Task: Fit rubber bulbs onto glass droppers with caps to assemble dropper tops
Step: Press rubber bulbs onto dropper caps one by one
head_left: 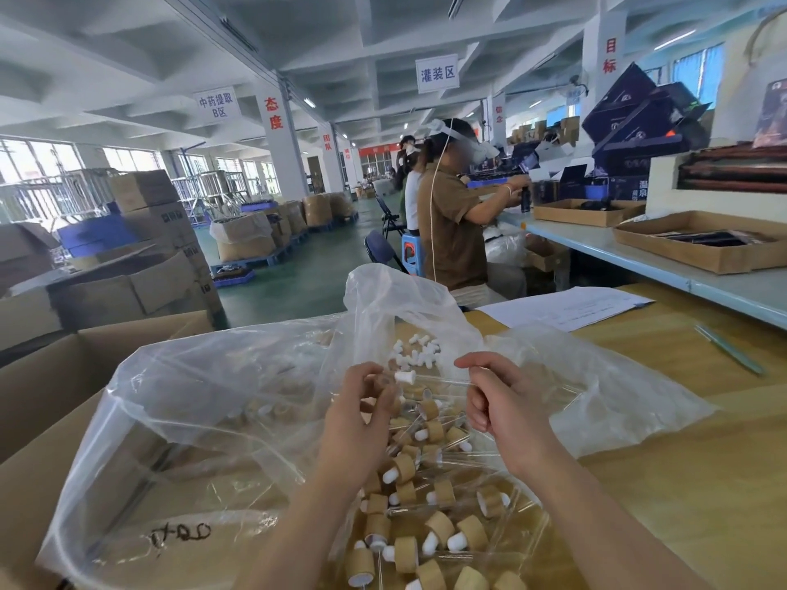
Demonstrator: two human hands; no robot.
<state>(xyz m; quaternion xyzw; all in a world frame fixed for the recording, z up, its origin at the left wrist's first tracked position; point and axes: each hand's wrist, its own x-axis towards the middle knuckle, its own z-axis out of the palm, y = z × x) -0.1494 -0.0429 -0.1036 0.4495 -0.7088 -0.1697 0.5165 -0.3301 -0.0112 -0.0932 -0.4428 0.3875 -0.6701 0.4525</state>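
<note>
Mid-fit above bag [204, 402]: left hand [362, 419] fingers curled round cap [380, 383], right hand [506, 402] fingers pinched dropper [443, 380], bulb [404, 377] sat between hands (finished tops [430, 530] heaped in bag). Next move likely called for seating bulb squarely in cap.

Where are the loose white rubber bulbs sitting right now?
Head view, mid-frame: the loose white bulbs lie heaped in the folds of the clear plastic bag, just beyond the left hand and right hand, left of the paper sheet.

Left hand [368, 404] holds cap [384, 384] with white bulb [404, 376]; right hand [504, 402] pinches glass dropper [447, 379].
</note>
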